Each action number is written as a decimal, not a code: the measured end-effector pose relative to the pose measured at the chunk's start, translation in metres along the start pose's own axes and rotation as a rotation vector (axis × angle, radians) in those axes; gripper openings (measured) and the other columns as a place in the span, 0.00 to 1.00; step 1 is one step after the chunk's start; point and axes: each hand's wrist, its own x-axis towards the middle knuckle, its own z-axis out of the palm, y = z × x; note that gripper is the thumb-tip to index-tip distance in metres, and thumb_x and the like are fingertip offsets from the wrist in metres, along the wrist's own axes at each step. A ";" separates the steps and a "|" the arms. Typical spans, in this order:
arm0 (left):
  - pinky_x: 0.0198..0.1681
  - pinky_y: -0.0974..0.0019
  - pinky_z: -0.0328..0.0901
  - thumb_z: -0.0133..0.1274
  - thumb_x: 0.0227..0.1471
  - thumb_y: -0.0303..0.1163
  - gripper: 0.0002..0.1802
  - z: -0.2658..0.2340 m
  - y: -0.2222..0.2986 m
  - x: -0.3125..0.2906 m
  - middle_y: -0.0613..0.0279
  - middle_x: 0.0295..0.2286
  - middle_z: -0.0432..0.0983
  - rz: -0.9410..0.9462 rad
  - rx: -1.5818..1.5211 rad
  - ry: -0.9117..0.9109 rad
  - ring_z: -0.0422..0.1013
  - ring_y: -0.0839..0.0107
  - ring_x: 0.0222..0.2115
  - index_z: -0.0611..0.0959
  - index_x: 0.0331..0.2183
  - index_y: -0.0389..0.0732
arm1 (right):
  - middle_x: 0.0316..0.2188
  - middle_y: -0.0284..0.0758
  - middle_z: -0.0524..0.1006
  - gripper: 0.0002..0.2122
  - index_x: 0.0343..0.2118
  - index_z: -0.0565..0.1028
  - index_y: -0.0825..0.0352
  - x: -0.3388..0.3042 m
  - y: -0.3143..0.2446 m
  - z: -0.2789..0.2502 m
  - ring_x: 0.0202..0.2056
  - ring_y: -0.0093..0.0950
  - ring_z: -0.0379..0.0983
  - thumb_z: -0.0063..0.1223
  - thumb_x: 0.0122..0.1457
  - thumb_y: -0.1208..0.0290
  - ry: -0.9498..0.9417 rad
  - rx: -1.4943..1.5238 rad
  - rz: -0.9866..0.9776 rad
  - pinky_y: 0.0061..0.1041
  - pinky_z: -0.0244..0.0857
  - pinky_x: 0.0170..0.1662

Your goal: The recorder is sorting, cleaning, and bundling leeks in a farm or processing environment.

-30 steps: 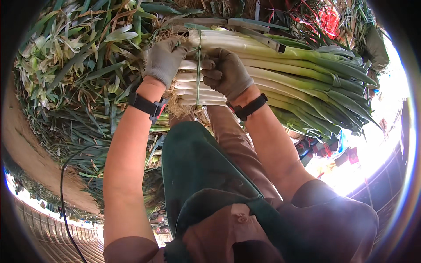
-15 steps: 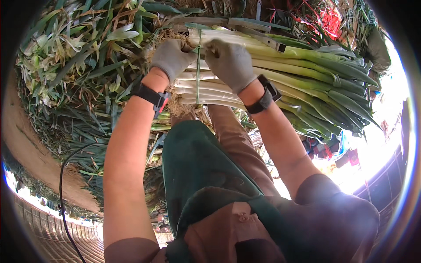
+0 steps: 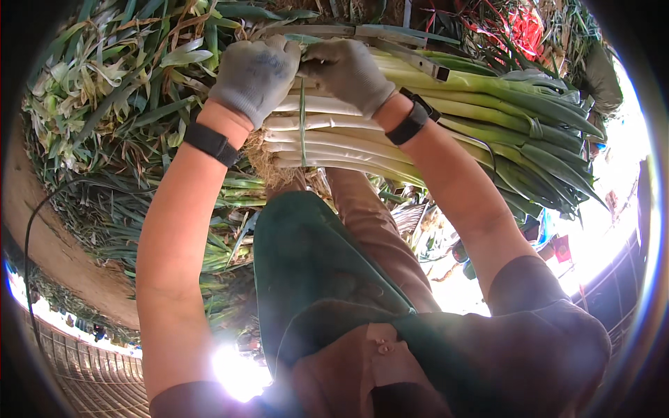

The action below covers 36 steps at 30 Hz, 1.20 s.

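A thick bundle of leeks [image 3: 334, 143] lies crosswise in front of me, white root ends to the left and green leaves to the right. Round its white part runs a thin green tie [image 3: 303, 132]. Both my gloved hands meet over the far side of the bundle, where the tie comes up. My left hand [image 3: 256, 78] is closed with its knuckles up, hiding its fingertips. Close beside it, my right hand [image 3: 348, 76] is pinched shut at the tie. The tie's ends are hidden between the hands.
Beyond and under the leeks is a metal frame with a square-tube bar [image 3: 418, 64]. Loose leek leaves and trimmings [image 3: 111, 104] heap up on the left. Red netting or string [image 3: 524, 33] lies at the far right. A black cable [image 3: 42, 202] loops at the left.
My left hand has turned over, knuckles up, and moved slightly left and away from me. My right hand has shifted left and a little farther away, and the two hands now meet.
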 end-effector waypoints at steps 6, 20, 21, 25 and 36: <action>0.30 0.63 0.70 0.61 0.42 0.37 0.14 -0.002 -0.001 -0.004 0.60 0.32 0.78 -0.158 -0.135 0.186 0.77 0.61 0.29 0.81 0.33 0.44 | 0.25 0.41 0.79 0.14 0.31 0.81 0.60 0.009 -0.008 -0.002 0.29 0.39 0.76 0.58 0.50 0.55 -0.128 -0.115 0.217 0.36 0.69 0.36; 0.29 0.67 0.68 0.60 0.49 0.39 0.15 0.021 0.026 0.000 0.57 0.25 0.81 -0.665 -1.218 -0.218 0.75 0.71 0.22 0.85 0.35 0.38 | 0.24 0.29 0.78 0.07 0.37 0.79 0.71 -0.019 -0.003 -0.013 0.23 0.14 0.70 0.57 0.56 0.76 0.024 0.417 0.342 0.17 0.66 0.26; 0.29 0.67 0.67 0.60 0.49 0.39 0.15 0.031 0.023 -0.005 0.57 0.25 0.81 -0.677 -1.359 -0.169 0.74 0.70 0.22 0.85 0.34 0.38 | 0.24 0.29 0.78 0.07 0.36 0.79 0.71 -0.018 -0.008 -0.011 0.23 0.15 0.71 0.57 0.55 0.76 0.054 0.508 0.401 0.18 0.66 0.26; 0.27 0.72 0.65 0.57 0.52 0.36 0.12 0.059 0.015 -0.017 0.66 0.20 0.76 -0.884 -1.419 -0.138 0.70 0.76 0.20 0.84 0.31 0.35 | 0.24 0.29 0.78 0.06 0.34 0.79 0.71 -0.017 -0.028 -0.014 0.21 0.15 0.70 0.57 0.56 0.75 0.098 0.740 0.643 0.17 0.64 0.24; 0.32 0.57 0.71 0.45 0.54 0.43 0.15 0.010 0.040 -0.003 0.53 0.24 0.79 -0.371 -0.428 -0.214 0.77 0.57 0.29 0.79 0.31 0.42 | 0.37 0.36 0.77 0.06 0.33 0.78 0.70 -0.013 -0.026 -0.021 0.31 0.26 0.74 0.60 0.50 0.80 0.107 0.007 0.036 0.23 0.69 0.35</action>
